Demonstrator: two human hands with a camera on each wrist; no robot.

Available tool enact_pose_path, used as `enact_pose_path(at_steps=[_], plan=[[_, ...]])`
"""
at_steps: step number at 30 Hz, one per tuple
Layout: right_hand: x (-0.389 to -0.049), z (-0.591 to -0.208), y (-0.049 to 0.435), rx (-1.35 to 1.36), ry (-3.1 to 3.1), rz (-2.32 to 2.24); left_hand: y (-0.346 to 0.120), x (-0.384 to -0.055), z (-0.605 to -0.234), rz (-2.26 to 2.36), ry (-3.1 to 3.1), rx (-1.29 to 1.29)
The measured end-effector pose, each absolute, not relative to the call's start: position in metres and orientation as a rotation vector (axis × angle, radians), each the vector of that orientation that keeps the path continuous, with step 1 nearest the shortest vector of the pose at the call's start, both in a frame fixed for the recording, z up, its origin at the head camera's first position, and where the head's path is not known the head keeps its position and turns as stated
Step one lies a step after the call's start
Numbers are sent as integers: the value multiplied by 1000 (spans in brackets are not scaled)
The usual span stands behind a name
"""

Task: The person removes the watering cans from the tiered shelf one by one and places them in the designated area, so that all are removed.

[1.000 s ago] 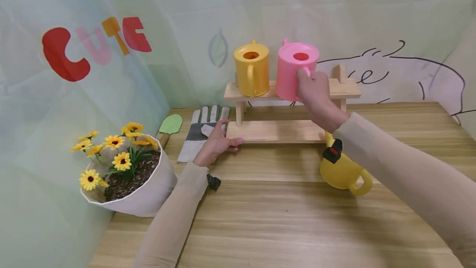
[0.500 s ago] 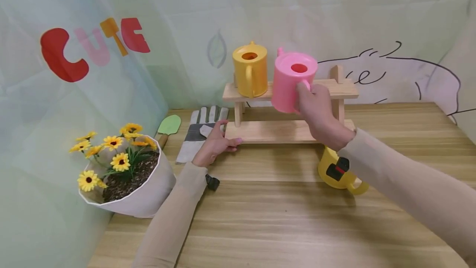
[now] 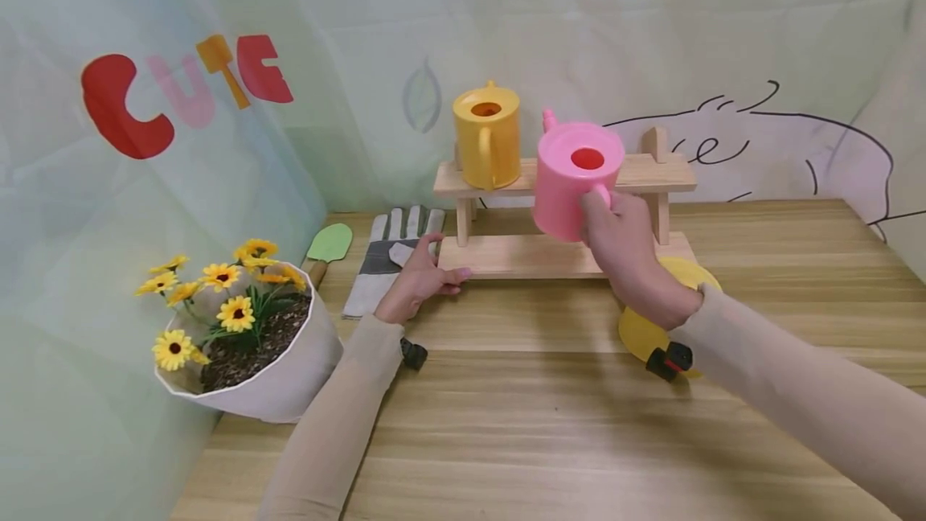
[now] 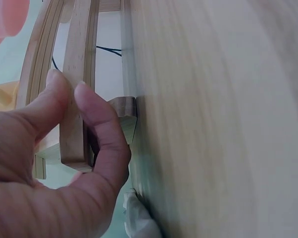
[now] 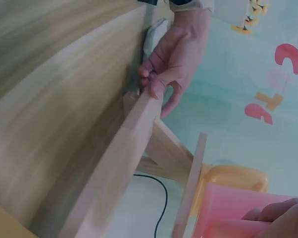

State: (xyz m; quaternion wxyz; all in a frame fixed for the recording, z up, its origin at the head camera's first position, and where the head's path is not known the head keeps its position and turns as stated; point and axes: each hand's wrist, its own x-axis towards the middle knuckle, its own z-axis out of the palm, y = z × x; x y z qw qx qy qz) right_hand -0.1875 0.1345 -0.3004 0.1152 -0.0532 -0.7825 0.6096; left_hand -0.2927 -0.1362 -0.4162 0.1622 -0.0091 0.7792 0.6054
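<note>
My right hand (image 3: 624, 246) grips the handle of a pink watering can (image 3: 567, 187), upright, in front of the upper board of a small two-tier wooden shelf (image 3: 531, 254). With thumb and fingers on either side, my left hand (image 3: 422, 276) pinches the left end of the lower board (image 4: 75, 141). An orange-yellow watering can (image 3: 488, 143) stands on the left of the upper board, its handle facing me. Partly hidden behind my right hand and wrist, a yellow watering can (image 3: 640, 334) is on the table right of centre.
A white pot (image 3: 289, 376) of yellow flowers stands at the left. Behind it lie a small green shovel (image 3: 330, 242) and a grey-white work glove (image 3: 369, 288), the glove next to the shelf's left end. A printed cloth (image 3: 347, 87) hangs behind the wood-grain table (image 3: 506, 424).
The pink watering can has come down and toward me from over the upper board, held in my right hand. My left hand has stayed on the lower board.
</note>
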Motion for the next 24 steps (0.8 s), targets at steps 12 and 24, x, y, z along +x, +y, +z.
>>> enact_pose_path(at_steps=[12,24], plan=[[-159,-319,138,-307,-2351,1842,-136,-295,-418,1708,2243,-29],[-132,-331,136,-363,-2370,1919,-137,-294,-419,1699,2253,-31]])
